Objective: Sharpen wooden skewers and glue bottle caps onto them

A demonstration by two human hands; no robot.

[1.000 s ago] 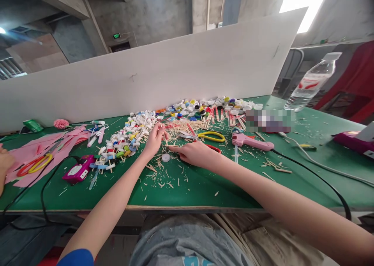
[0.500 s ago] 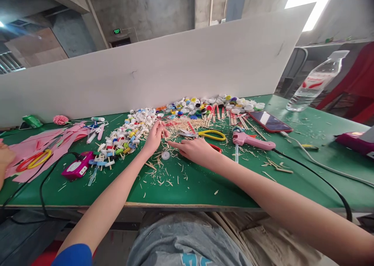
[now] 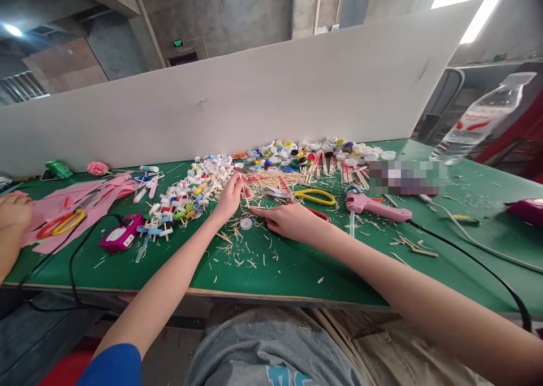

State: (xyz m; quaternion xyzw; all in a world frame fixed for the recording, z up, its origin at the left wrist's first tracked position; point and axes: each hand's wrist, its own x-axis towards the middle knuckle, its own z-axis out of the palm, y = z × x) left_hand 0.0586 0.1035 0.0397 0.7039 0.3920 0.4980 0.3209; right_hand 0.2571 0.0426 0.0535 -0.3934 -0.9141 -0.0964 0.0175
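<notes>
Stick [image 3: 244, 195] stands pinched in the left hand [image 3: 229, 196], mid-table, just beyond a cap [image 3: 246, 223]. Right hand [image 3: 288, 219] lies just right, index out, grip unclear. Likely selecting sticks; next needs fine alignment.

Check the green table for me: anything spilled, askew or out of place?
Wood splinters lie scattered over the green table, thickest around the left hand, which pinches a thin stick, and the right hand. One white cap lies alone among them, apart from the heap of caps by the white board. Nothing looks broken.
</notes>
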